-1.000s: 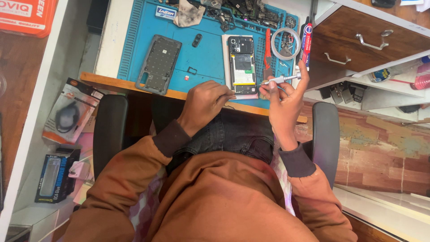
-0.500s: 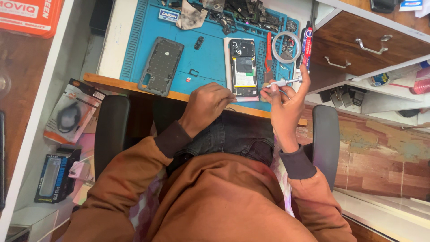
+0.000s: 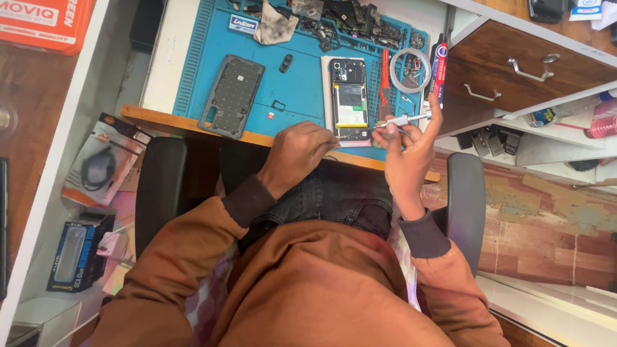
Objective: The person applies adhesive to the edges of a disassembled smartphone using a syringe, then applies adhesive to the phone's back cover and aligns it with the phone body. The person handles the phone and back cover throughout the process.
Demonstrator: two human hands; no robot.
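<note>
An opened phone (image 3: 349,103) with its back removed lies on a blue work mat (image 3: 302,83). My right hand (image 3: 409,151) holds a small silver screwdriver (image 3: 403,121) whose tip points at the phone's lower right edge. At the phone's lower left corner, my left hand (image 3: 299,152) pinches thin tweezers (image 3: 339,138). A grey phone back cover (image 3: 232,96) rests at the mat's left side.
Loose parts and a rag clutter the mat's far edge. A clear tape ring (image 3: 410,71) and a red-capped tube (image 3: 438,64) lie at the right. Wooden drawers (image 3: 520,71) stand at right. Packaged goods (image 3: 96,160) sit on the shelf to the left.
The view has drifted slightly; my right hand has lowered the screwdriver a little toward the phone's lower edge. My left hand stays at the phone's corner.
</note>
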